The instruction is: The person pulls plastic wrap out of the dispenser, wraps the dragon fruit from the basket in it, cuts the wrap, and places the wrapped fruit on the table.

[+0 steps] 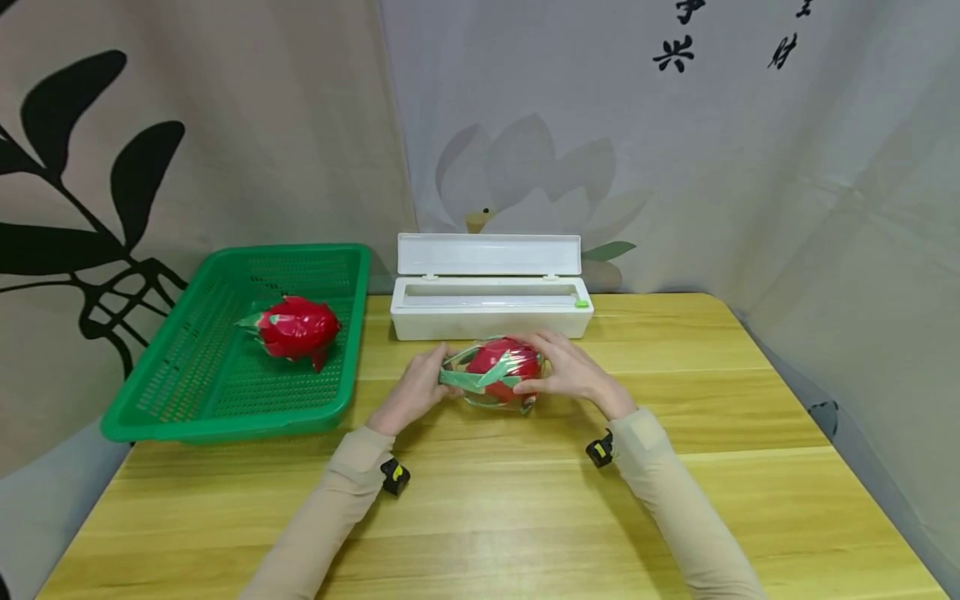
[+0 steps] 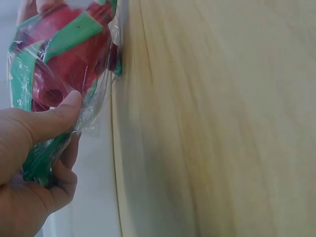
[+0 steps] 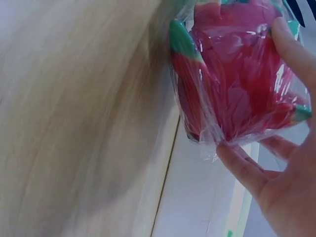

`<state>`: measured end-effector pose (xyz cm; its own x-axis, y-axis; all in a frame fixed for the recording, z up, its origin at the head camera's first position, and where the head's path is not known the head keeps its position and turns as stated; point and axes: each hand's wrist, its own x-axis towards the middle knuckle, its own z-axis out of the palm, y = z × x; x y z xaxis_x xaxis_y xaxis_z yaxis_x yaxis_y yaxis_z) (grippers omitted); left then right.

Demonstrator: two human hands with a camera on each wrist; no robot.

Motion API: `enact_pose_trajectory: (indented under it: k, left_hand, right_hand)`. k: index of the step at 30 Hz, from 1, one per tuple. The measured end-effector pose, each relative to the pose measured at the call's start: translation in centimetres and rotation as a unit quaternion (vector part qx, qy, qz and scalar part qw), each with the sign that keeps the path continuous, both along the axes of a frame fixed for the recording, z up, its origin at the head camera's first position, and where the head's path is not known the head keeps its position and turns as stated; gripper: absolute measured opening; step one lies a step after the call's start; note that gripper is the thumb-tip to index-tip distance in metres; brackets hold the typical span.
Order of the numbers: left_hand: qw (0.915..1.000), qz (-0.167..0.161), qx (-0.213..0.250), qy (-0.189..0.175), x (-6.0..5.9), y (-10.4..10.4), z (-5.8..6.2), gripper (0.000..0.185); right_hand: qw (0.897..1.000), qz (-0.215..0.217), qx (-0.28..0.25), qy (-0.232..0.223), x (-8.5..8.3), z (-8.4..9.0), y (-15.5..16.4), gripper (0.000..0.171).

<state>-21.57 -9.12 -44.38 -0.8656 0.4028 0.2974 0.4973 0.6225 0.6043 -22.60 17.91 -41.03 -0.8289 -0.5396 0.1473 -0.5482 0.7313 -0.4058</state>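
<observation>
A red dragon fruit (image 1: 495,367) with green scale tips is wrapped in clear plastic film and held between both hands over the wooden table. My left hand (image 1: 422,385) pinches its green-tipped end, thumb on top and fingers curled beneath, as the left wrist view shows on the wrapped fruit (image 2: 74,54). Around the other end, my right hand (image 1: 566,371) grips with thumb and fingers spread over the film. Loose film (image 3: 212,133) bunches at that end in the right wrist view. Another dragon fruit (image 1: 298,327), shiny red, lies in the green basket (image 1: 225,429).
Behind the hands stands a white cling film box (image 1: 491,323) with its lid (image 1: 489,254) raised and a small green slider (image 1: 582,304) at its right end. The basket takes up the table's left side. A printed curtain (image 1: 300,125) hangs behind the table (image 1: 510,517).
</observation>
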Motion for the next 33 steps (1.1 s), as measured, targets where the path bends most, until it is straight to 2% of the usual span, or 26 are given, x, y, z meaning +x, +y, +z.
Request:
enact_pose_trajectory:
  k: [4,9,13,18,21,23,27,33]
  left_hand:
    - [1.0,0.007,0.002,0.0,0.1,0.0,-0.1,0.05]
    - [0.9995,0.019,-0.02,-0.013,0.5,-0.2,0.1,0.056]
    - [0.9989,0.024,-0.037,-0.016,0.8,-0.5,0.4,0.062]
    - [0.9969,0.015,-0.069,0.035,1.0,-1.0,0.7,0.065]
    - [0.993,0.012,-0.095,0.07,1.3,-1.1,1.1,0.067]
    - [0.9909,0.012,-0.11,0.077,1.6,-1.0,1.4,0.067]
    - [0.9893,0.004,-0.125,0.075,1.9,-0.9,1.8,0.066]
    - [0.9898,-0.002,-0.128,0.063,2.1,-0.9,1.6,0.065]
  right_hand:
    - [1.0,0.004,-0.018,0.003,-0.1,-0.2,0.0,0.085]
    - [0.998,-0.006,-0.052,-0.024,-0.1,-0.2,0.3,0.089]
    - [0.999,-0.019,-0.04,-0.026,0.2,0.0,0.4,0.086]
    - [1.0,-0.019,-0.018,-0.002,0.5,0.4,0.3,0.084]
    - [1.0,-0.009,-0.008,0.017,0.7,0.6,0.3,0.084]
    - [1.0,-0.001,0.004,0.027,0.9,0.8,0.3,0.084]
    - [0.999,0.022,0.025,0.04,1.0,1.1,0.1,0.086]
    - [0.995,0.083,0.027,0.058,1.1,1.0,-0.7,0.09]
